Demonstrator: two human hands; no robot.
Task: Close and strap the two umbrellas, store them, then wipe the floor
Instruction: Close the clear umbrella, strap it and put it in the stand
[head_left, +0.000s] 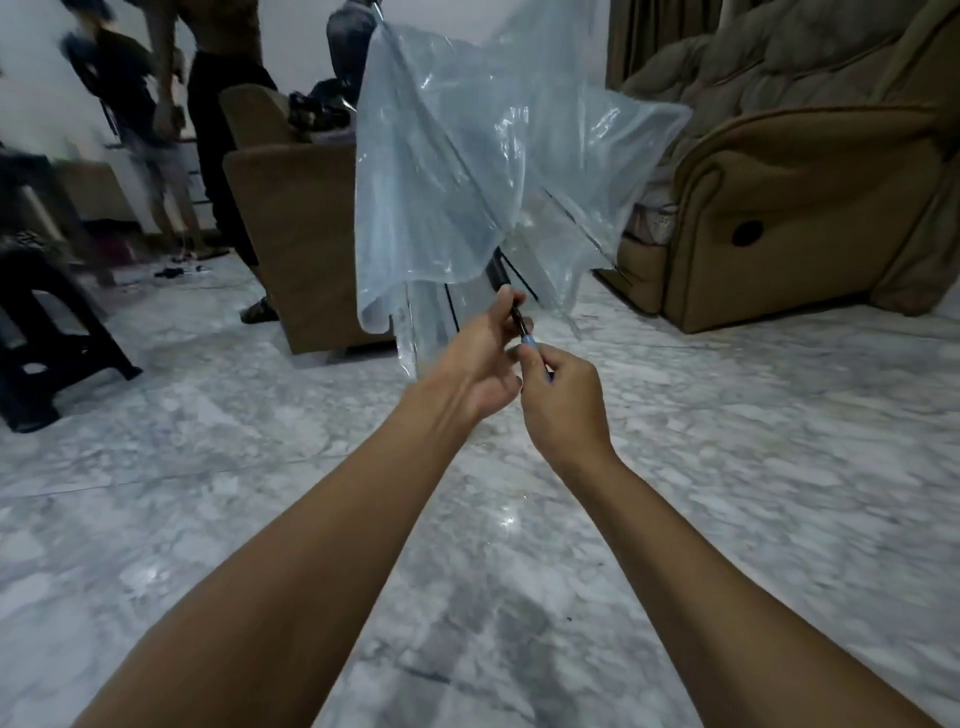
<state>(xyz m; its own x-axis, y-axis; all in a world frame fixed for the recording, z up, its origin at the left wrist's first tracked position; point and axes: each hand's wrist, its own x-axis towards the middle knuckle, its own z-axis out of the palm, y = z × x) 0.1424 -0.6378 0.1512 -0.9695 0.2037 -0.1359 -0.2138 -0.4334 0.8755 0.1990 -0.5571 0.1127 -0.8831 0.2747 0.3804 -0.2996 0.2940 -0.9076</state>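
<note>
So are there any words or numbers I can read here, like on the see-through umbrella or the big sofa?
None can be read.
No words, numbers or logos show on the clear umbrella, the brown recliner, the armchair, the black stool or the floor.
The dark pile on the armchair is too blurred to tell.

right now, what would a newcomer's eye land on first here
The clear plastic umbrella, half collapsed, fills the upper middle, held up over the marble floor. Below it both hands meet: the left hand pinches the dark shaft, the right hand grips the blue handle. A brown recliner stands at the right.
</note>
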